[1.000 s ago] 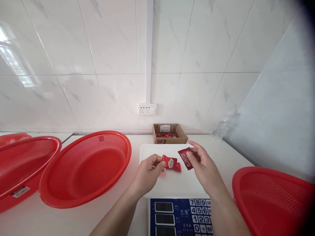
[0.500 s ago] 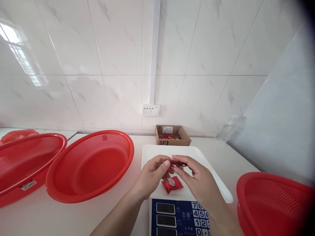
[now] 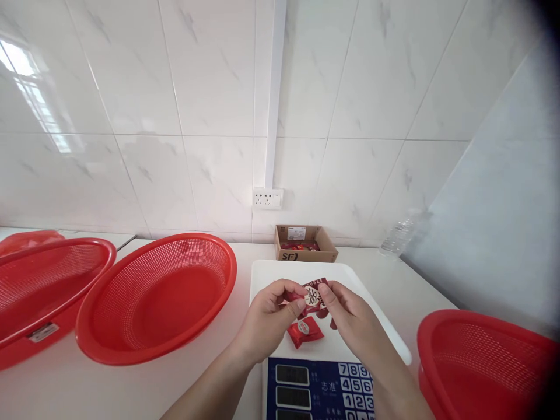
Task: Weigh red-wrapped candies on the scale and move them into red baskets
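Note:
Between both hands, above the white pan (image 3: 301,269) of a weighing scale, is a small dark red packet (image 3: 315,290) with a cream round label and the word SUGAR along its top. My left hand (image 3: 271,315) pinches its left side with thumb and forefinger. On the right edge, my right hand (image 3: 352,315) grips it with the thumb in front and fingers behind. Just below lies a brighter red wrapped packet (image 3: 305,331) on the pan. The scale's blue keypad panel (image 3: 321,389) faces me, partly covered by my right forearm.
Behind the scale stands an open cardboard box (image 3: 306,255) with dark red packets inside. Red plastic baskets flank the scale: one (image 3: 157,350) at left, another (image 3: 56,297) further left, and one (image 3: 476,326) at right. A clear plastic bottle (image 3: 396,236) stands near the wall.
The dark red packet has been turned so its printed face now shows between my fingers. My right hand has shifted slightly and its thumb lies on the packet's front.

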`<action>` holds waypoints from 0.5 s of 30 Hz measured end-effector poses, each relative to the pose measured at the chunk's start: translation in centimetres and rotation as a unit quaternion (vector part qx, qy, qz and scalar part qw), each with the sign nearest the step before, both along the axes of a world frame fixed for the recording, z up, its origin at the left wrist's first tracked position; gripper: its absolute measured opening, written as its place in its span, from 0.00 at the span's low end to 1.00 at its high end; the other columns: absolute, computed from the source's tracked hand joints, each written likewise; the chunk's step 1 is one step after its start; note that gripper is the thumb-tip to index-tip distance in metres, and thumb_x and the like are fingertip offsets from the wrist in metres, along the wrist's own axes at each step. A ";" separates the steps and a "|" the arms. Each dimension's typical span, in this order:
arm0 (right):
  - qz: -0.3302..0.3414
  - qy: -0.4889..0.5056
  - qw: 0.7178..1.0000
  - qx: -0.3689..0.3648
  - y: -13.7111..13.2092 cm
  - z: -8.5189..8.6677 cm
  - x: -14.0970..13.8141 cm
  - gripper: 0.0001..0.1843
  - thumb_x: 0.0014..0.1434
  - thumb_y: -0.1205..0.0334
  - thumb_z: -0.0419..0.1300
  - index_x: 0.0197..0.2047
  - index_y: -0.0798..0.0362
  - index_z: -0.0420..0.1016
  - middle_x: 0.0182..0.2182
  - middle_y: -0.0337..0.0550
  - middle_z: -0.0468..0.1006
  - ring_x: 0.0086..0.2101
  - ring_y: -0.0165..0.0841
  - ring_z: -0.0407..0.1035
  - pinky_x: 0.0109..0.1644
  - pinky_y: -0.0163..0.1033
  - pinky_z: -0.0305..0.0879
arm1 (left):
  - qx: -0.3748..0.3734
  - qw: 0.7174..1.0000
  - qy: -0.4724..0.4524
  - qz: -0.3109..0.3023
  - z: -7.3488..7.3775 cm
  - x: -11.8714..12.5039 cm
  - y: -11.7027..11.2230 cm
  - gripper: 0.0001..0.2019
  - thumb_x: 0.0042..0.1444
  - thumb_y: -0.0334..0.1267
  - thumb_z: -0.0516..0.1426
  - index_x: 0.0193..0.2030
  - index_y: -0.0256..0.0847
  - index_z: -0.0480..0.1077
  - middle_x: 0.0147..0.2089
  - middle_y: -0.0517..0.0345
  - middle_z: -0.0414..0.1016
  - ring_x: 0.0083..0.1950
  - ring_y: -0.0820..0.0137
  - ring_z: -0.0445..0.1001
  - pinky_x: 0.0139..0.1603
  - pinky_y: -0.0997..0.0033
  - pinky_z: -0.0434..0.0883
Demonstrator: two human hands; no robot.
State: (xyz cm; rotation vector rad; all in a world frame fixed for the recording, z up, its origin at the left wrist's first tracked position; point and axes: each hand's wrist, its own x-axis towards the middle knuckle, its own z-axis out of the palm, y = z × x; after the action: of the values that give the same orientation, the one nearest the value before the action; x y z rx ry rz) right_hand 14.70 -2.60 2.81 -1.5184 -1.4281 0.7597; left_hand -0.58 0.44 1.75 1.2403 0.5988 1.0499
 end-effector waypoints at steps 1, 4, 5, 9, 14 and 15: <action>-0.004 -0.008 1.000 0.001 -0.1 0.0 -0.1 0.24 0.57 0.38 0.47 0.28 0.50 0.66 0.22 0.37 0.71 0.25 0.31 0.66 0.27 0.35 0.60 | -0.002 1.000 -0.004 -0.001 -0.1 0.0 0.0 0.16 0.47 0.46 0.63 0.39 0.39 0.68 0.31 0.61 0.69 0.33 0.75 0.67 0.37 0.72 0.65; -0.006 -0.027 1.000 0.009 -0.3 0.1 -0.2 0.24 0.58 0.39 0.46 0.23 0.50 0.60 0.18 0.34 0.64 0.22 0.29 0.60 0.26 0.35 0.56 | -0.008 1.000 -0.011 -0.014 -0.2 0.0 0.1 0.18 0.49 0.46 0.62 0.43 0.42 0.64 0.32 0.63 0.68 0.33 0.75 0.67 0.38 0.71 0.65; -0.004 -0.029 0.999 0.014 -0.4 0.2 -0.2 0.24 0.58 0.39 0.46 0.23 0.50 0.60 0.17 0.33 0.63 0.21 0.28 0.58 0.26 0.34 0.55 | -0.008 1.000 -0.011 -0.021 -0.2 0.1 0.1 0.17 0.50 0.46 0.61 0.42 0.42 0.64 0.31 0.64 0.67 0.32 0.76 0.66 0.37 0.72 0.65; 0.018 -0.001 0.999 0.029 -0.7 0.3 -0.2 0.24 0.59 0.40 0.47 0.23 0.50 0.58 0.17 0.33 0.59 0.21 0.27 0.55 0.25 0.34 0.53 | 0.000 0.998 -0.029 -0.049 -0.2 0.1 -0.1 0.15 0.52 0.47 0.60 0.39 0.41 0.62 0.27 0.65 0.64 0.28 0.77 0.63 0.32 0.75 0.63; 0.036 0.070 0.997 0.019 -1.0 0.5 -0.6 0.24 0.57 0.39 0.50 0.22 0.51 0.58 0.16 0.33 0.58 0.20 0.27 0.53 0.24 0.34 0.51 | -0.004 0.997 -0.067 -0.041 0.2 0.0 -0.4 0.16 0.51 0.47 0.61 0.38 0.41 0.61 0.27 0.65 0.64 0.27 0.78 0.62 0.31 0.77 0.61; 0.036 0.081 0.996 0.019 -1.0 0.5 -0.6 0.25 0.56 0.39 0.50 0.22 0.51 0.59 0.16 0.32 0.58 0.20 0.26 0.52 0.24 0.34 0.51 | -0.002 0.997 -0.071 -0.042 0.3 -0.1 -0.4 0.16 0.51 0.47 0.61 0.38 0.40 0.61 0.27 0.65 0.64 0.27 0.78 0.62 0.30 0.77 0.61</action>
State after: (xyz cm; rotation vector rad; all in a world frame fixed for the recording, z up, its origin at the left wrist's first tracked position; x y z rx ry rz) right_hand 14.06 -3.61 3.35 -1.3506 -1.3742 0.8736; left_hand -0.63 -0.01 2.05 1.1664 0.4362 1.0558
